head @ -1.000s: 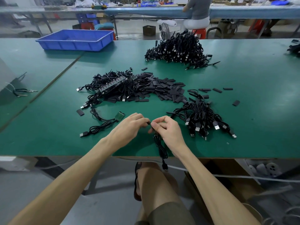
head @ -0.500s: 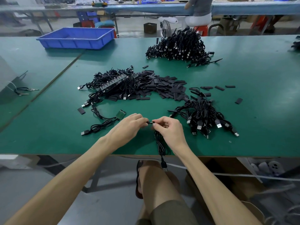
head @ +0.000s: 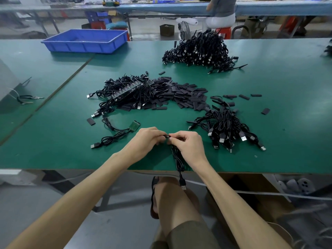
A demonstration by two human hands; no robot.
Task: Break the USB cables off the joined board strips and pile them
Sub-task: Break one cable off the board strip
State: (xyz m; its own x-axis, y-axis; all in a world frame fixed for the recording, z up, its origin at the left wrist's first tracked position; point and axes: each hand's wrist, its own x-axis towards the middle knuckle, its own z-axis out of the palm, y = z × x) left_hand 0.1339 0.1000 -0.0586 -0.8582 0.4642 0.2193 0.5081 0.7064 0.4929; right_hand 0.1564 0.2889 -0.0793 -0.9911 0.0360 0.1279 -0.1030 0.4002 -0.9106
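Your left hand (head: 145,141) and right hand (head: 188,143) clamp fingers (head: 177,136) on the USB cable (head: 177,159) end from opposite sides, likely for snapping leverage. Its tail dangles off the tabletop (head: 53,141).

A green workbench (head: 53,141) lies under the fingers (head: 181,135), its edge just nearer than they are. Far beyond them to the left sits a blue tray (head: 80,46). Farther still runs a second bench (head: 161,9), where a person (head: 224,6) sits on a red stool (head: 223,31) beside a small fan (head: 185,30) on the grey floor (head: 147,32).
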